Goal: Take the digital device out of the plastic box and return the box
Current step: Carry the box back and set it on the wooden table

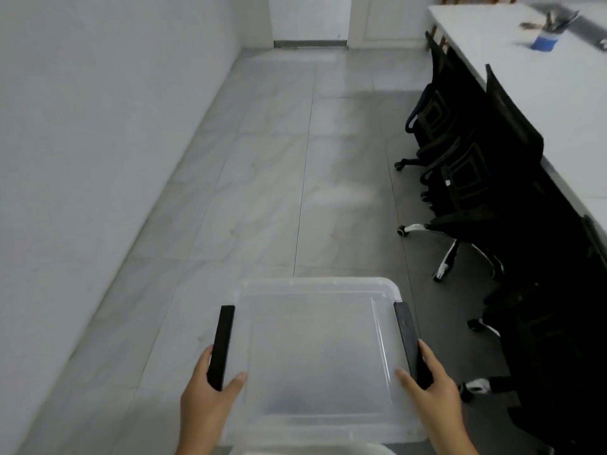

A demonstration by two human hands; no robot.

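Note:
A clear plastic box (315, 349) with a see-through lid and two black side latches is held in front of me above the floor. My left hand (207, 402) grips its left side at the black latch (221, 346), thumb on the lid. On the opposite side my right hand (433, 389) holds the right black latch (409, 339) the same way. Through the lid only a faint dark smudge shows near the front; no device can be made out.
Grey tiled floor (279, 175) stretches ahead to a white door (310, 18). A white wall runs along the left. On the right, black office chairs (460, 165) stand tucked against a long white table (558, 93) carrying a blue cup (545, 39).

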